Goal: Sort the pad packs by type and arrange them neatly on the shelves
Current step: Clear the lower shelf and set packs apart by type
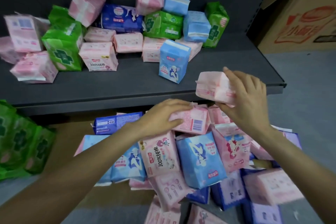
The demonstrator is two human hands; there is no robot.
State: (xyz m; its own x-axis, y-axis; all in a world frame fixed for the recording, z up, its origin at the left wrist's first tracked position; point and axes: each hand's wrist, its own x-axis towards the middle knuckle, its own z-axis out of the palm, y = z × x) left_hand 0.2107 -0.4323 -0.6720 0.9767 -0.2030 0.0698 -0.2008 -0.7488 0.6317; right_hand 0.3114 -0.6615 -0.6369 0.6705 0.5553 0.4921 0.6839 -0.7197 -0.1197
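Hands (245,94) grip packs (212,88) beside shelf edge (272,85)

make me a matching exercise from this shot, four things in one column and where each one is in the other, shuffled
Things:
1. upright light blue pack
2. pink pack with the barcode
3. plain pink pack
4. dark blue pack

Places:
A. gripped by the right hand at the shelf's front edge
B. lying in the heap at the back of the shelf
C. under the left hand, on the lower pile
D. standing alone near the shelf's front

Pairs: 1-D, 2-C, 3-A, 4-B
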